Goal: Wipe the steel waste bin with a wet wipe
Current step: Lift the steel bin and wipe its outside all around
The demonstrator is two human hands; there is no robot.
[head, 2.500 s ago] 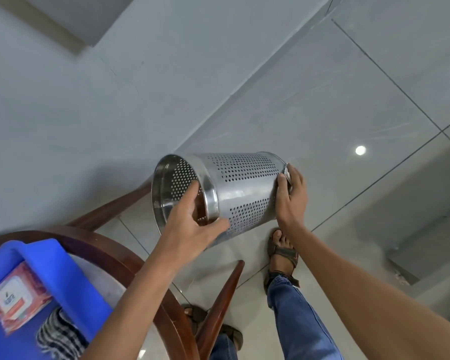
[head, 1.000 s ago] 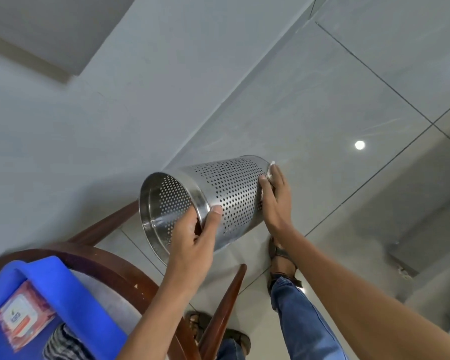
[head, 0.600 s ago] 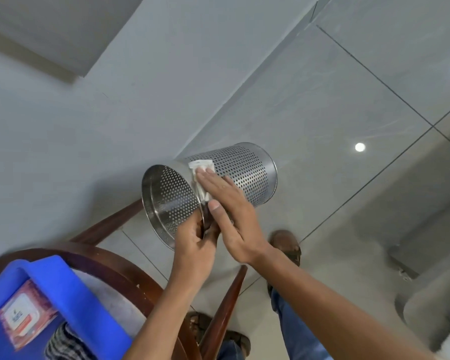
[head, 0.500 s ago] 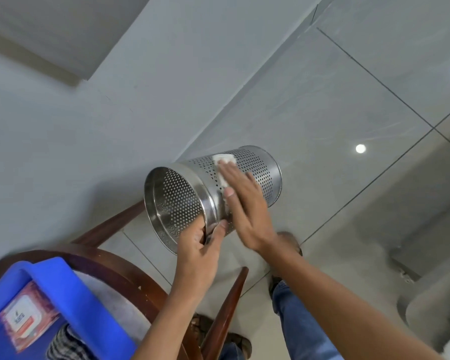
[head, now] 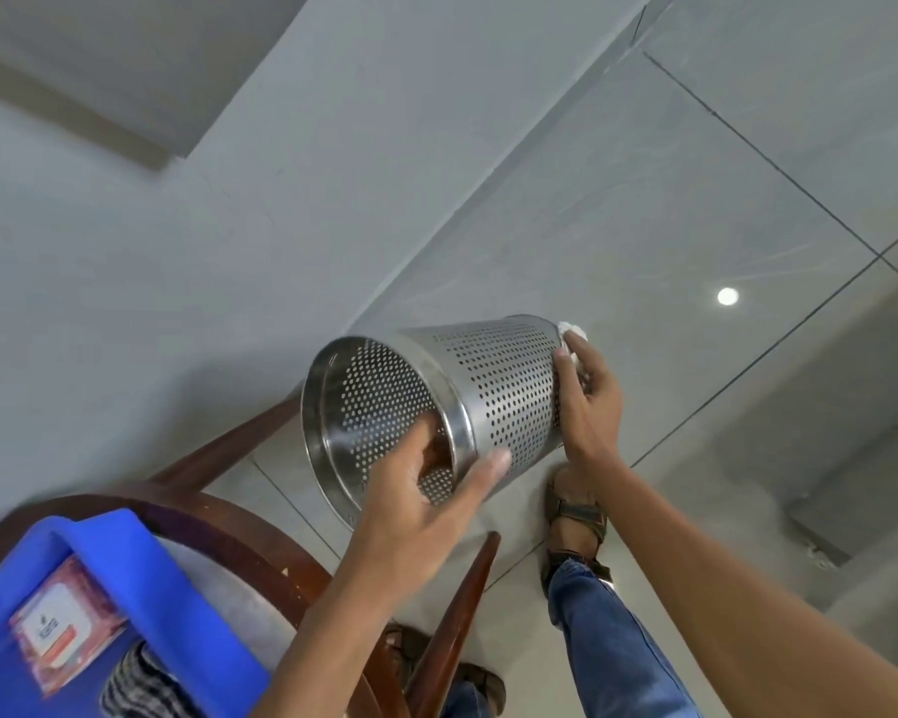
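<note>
1. Steel, perforated: the waste bin (head: 452, 406) is held in the air on its side, above the tiled floor (head: 644, 199) and beyond a round wooden table (head: 239, 531). Only one view, the head camera, looking down.
2. Long axis runs lower-left to upper-right in frame. Open mouth faces the camera and left; closed base points away, to the right.
3. Left hand (head: 416, 505) clamps the rim at the mouth end: fingers hooked inside the bin, thumb pressed on the outside wall. This hand carries the weight.
4. Right hand (head: 589, 406) lies flat against the base end, fingers together and curved round the edge. A white wet wipe (head: 574, 334) shows past the fingertips, pinned between hand and steel. Most of the wipe is hidden under the palm.
5. Key relation: the wipe sits at the far end of the axis, the holding hand at the near end, the whole perforated wall between them. Right hand is nearer the base; left is nearer the mouth and the body.
6. Judgement: wiping is under way at the base edge. A stroke along the wall would travel toward the left hand; wiping round it calls for the left wrist to roll the bin.
7. Risk, as judged: a one-handed rim grip may slip under wiping pressure.
8. Also seen: blue tub (head: 125, 603) on the table holding a wipes packet (head: 63, 629); jeans and sandalled feet below.
</note>
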